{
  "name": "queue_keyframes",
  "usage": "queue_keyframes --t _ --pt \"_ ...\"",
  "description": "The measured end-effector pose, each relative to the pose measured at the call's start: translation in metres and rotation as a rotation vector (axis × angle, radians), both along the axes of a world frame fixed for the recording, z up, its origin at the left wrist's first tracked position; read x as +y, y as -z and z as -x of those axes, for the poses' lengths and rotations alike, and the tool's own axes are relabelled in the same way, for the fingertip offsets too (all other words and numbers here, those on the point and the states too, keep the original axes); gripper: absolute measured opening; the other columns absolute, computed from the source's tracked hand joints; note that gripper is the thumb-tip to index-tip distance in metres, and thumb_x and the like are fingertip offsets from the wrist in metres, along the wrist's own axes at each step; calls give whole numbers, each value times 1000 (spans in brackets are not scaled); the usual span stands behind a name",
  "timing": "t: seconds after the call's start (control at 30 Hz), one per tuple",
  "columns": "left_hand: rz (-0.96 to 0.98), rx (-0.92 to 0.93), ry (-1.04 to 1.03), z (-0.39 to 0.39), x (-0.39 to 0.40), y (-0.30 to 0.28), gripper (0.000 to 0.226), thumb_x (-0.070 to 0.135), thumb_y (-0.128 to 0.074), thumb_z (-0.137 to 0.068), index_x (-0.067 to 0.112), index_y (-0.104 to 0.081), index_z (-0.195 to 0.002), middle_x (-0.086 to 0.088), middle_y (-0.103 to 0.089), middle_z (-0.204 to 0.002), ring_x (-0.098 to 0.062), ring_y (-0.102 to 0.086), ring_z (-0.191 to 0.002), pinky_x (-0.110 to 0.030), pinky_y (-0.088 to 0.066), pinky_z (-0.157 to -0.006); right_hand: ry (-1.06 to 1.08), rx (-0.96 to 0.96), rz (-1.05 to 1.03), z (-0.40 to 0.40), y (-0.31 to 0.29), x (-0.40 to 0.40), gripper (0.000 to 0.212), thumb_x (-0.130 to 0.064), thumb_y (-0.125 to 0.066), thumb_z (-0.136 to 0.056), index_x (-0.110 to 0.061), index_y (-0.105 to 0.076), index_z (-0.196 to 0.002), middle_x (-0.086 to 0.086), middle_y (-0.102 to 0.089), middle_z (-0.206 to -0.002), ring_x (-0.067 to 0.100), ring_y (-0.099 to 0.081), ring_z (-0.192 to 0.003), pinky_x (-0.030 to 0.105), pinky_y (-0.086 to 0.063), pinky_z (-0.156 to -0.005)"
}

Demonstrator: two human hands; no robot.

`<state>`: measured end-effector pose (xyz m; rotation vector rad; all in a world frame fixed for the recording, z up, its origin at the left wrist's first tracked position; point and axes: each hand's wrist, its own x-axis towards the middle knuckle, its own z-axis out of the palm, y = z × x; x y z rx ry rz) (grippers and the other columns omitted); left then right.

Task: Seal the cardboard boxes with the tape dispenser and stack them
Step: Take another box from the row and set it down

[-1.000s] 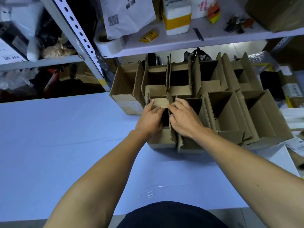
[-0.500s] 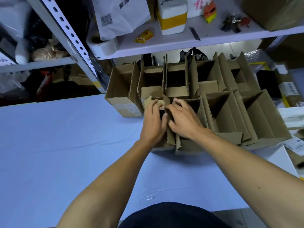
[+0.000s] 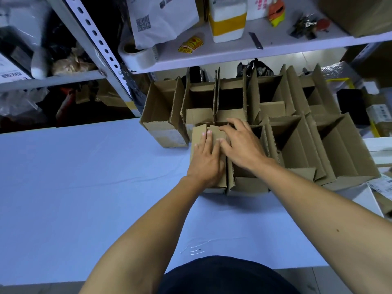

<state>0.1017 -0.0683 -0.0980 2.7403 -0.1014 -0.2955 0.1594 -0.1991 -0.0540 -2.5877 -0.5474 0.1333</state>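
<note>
I have my left hand (image 3: 206, 158) lying flat, fingers straight, pressing the flaps of the near-left box (image 3: 209, 164) down, and my right hand (image 3: 240, 143) beside it with spread fingers on the same flaps; the two hands touch. The box sits on the blue table (image 3: 84, 177) at the near-left corner of a cluster of open boxes (image 3: 297, 132). I should keep the flaps level and meeting edge to edge. I see no tape dispenser, only a tape roll (image 3: 139, 54) on the far shelf (image 3: 222, 58).
</note>
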Motion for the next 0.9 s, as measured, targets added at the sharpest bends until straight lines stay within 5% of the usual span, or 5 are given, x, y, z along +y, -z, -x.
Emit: queue_keyframes --t 0.23,0.43,0.57,0.77,0.9 --pt "-212 114 -25 8 1 0 100 71 -47 -86 21 1 -159 -2 21 -165 -40 18 -150 -73 -12 -110 38 2 -6 4 0 -15 40 -26 -56 -97 -17 -58 -135 2 -44 -144 20 -37 -136 41 -45 -103" --pt "-294 124 131 21 16 -2 104 55 -57 -82 16 2 -159 -5 24 -164 -37 17 -151 -66 -23 -112 30 20 -28 7 2 -9 40 -22 -56 -93 -17 -60 -133 1 -45 -141 20 -39 -131 41 -48 -97" --pt "-303 74 186 40 40 7 99 55 -52 -77 19 -8 -158 -13 23 -164 -33 12 -152 -58 -16 -115 0 33 -10 11 3 -4 43 -21 -56 -93 -15 -57 -136 2 -45 -141 21 -37 -133 42 -46 -99" --pt "-290 95 49 43 36 4 99 57 -52 -90 21 9 -159 2 18 -166 -22 13 -153 -65 -9 -117 -123 -60 155 15 2 3 49 -23 -59 -90 -12 -57 -137 10 -49 -143 28 -37 -137 41 -31 -113" --pt "-310 126 -76 50 32 6 97 66 -51 -86 37 9 -157 0 22 -164 -40 11 -150 -72 -19 -108 -161 -49 217 18 -3 6 54 -31 -55 -95 -17 -47 -147 9 -37 -155 27 -25 -147 44 -20 -121"
